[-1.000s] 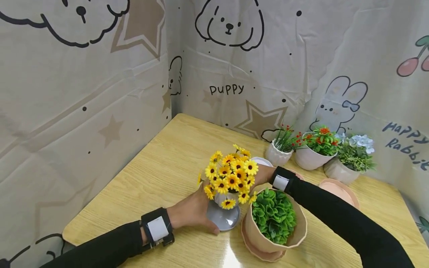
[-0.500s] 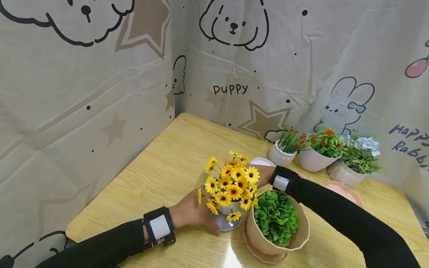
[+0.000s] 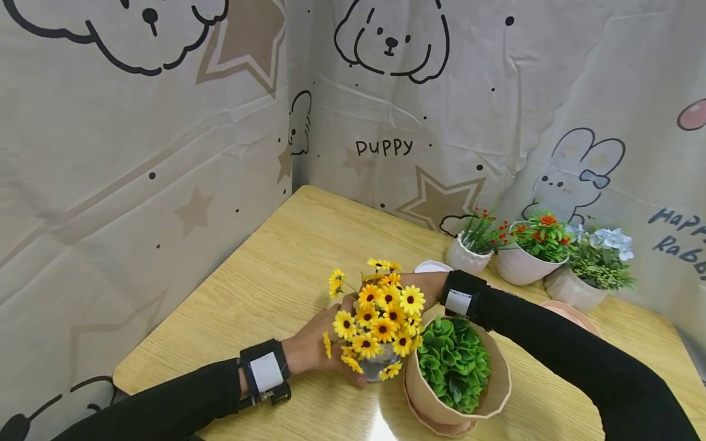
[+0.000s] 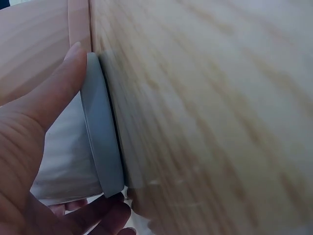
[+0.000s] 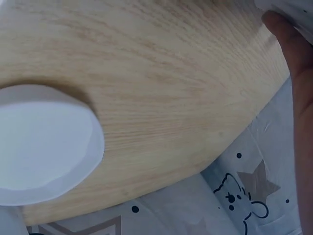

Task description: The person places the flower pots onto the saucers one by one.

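A pot [image 3: 389, 351] of yellow daisy-like flowers [image 3: 383, 318] stands over a grey saucer [image 3: 376, 371], mostly covering it in the head view. My left hand [image 3: 315, 344] grips the saucer at its left side. In the left wrist view the thumb lies at one end of the saucer's rim [image 4: 101, 127] and the fingers curl at the other, with the pale pot [image 4: 68, 156] against the saucer's face. From the far side my right hand [image 3: 423, 285] holds the pot; the flowers hide most of its fingers. The right wrist view shows one digit touching the pot's edge [image 5: 293, 14].
Close on the right, a large peach pot [image 3: 499, 373] with a green leafy plant [image 3: 455, 361] sits on a peach saucer [image 3: 419, 411]. Three potted plants line the back right. A white saucer [image 3: 432, 266] and another peach saucer [image 3: 570, 315] lie on the wooden table [image 3: 265, 263].
The flower pot has come down and toward me over the grey saucer, my right hand moving with it. My left hand keeps its place at the saucer. The head view has turned slightly left.
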